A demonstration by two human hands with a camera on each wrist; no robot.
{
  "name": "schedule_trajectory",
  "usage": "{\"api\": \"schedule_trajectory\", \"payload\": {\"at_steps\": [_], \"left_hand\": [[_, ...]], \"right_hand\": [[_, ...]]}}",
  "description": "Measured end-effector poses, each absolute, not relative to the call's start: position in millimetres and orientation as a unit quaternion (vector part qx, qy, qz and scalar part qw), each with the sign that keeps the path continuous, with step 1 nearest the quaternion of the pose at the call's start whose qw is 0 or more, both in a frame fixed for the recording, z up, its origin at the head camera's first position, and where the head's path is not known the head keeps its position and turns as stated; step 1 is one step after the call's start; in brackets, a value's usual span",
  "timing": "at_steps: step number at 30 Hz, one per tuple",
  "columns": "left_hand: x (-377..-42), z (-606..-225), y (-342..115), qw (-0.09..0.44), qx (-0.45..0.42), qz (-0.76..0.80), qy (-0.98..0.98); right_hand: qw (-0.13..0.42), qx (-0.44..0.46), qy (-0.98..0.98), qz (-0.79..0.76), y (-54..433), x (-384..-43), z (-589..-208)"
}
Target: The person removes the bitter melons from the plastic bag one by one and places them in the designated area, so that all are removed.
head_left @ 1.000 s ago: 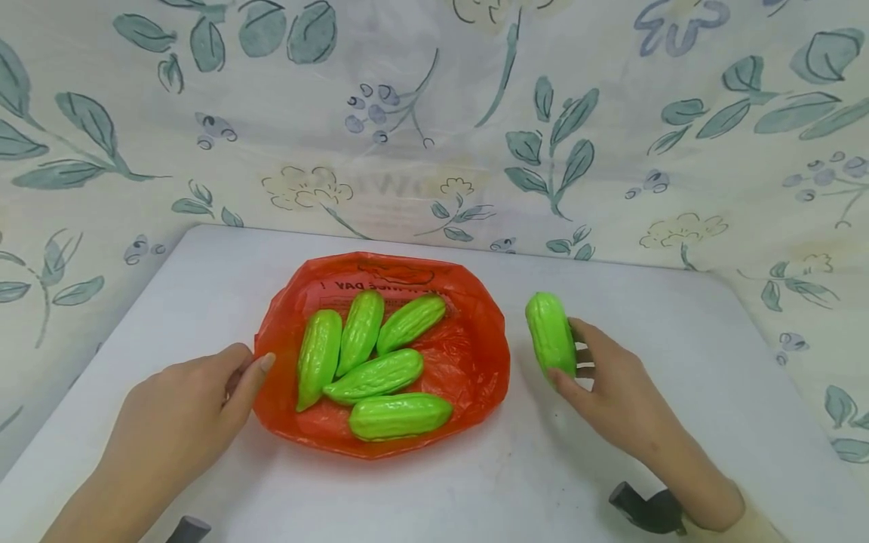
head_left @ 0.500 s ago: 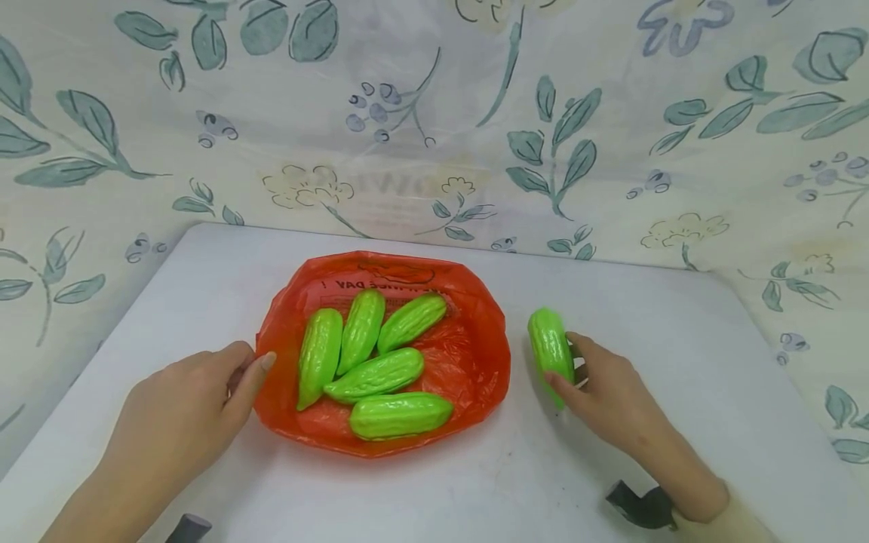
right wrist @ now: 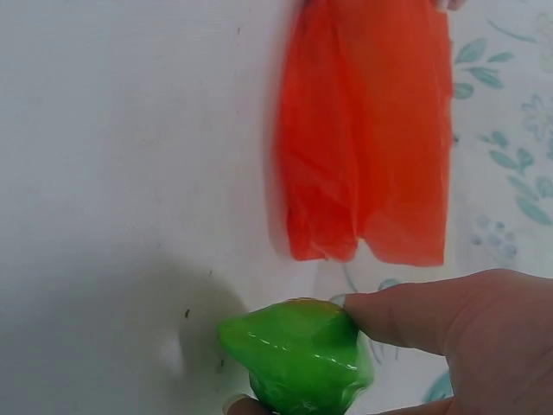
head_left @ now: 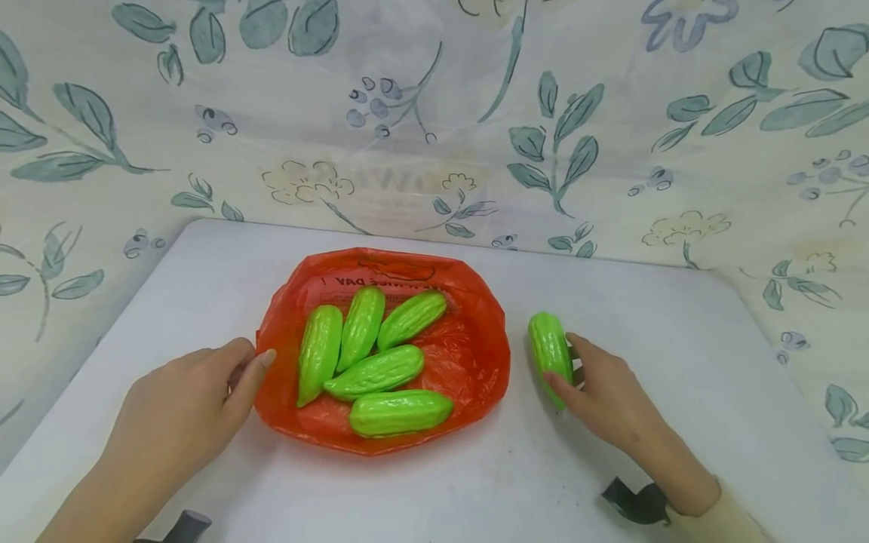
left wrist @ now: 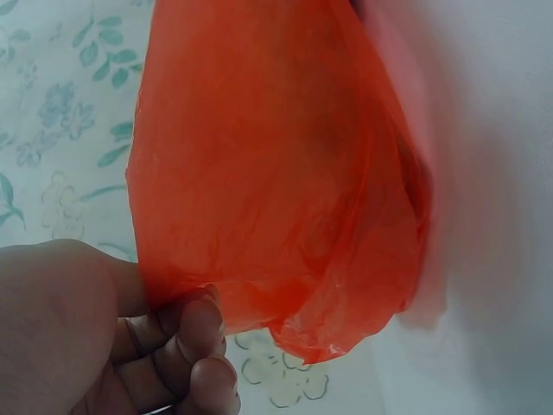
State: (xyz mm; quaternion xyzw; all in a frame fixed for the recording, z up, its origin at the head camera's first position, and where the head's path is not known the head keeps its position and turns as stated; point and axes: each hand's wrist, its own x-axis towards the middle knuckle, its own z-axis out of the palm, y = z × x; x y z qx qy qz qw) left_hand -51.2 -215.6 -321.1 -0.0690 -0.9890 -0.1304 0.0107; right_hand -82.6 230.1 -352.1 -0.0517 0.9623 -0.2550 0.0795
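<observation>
A red plastic bag (head_left: 468,366) stands with its mouth spread wide, and several green bitter melons (head_left: 387,373) lie inside it. My left hand (head_left: 179,403) pinches the bag's left rim between thumb and fingers, which the left wrist view shows close up on the red film (left wrist: 251,173). To the right of the bag, my right hand (head_left: 611,396) grips another bitter melon (head_left: 548,347) from its right side. That melon is close over the table, its pointed end (right wrist: 246,337) toward the surface in the right wrist view. Part of its far side is hidden by the fingers.
The white table (head_left: 441,498) runs back to a floral-print cloth (head_left: 434,113) hanging behind it. Dark camera mounts show near both wrists, the right one (head_left: 634,501) low over the table. Small dark specks dot the tabletop.
My right hand and the bitter melon have come down and slightly toward me, mostly in the first half second. My left hand keeps its hold on the bag.
</observation>
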Motion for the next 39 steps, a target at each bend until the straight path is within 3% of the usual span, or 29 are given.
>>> {"api": "schedule_trajectory", "payload": {"at_steps": [27, 39], "left_hand": [[-52.2, -320.2, -216.6, 0.0, -0.065, -0.128, -0.99], [-51.1, -322.5, -217.1, 0.019, -0.073, -0.134, -0.988]], "right_hand": [[0.077, -0.042, 0.966, -0.244, 224.6, -87.6, -358.7], [0.078, -0.035, 0.967, -0.238, 219.6, -90.0, -362.0]]}}
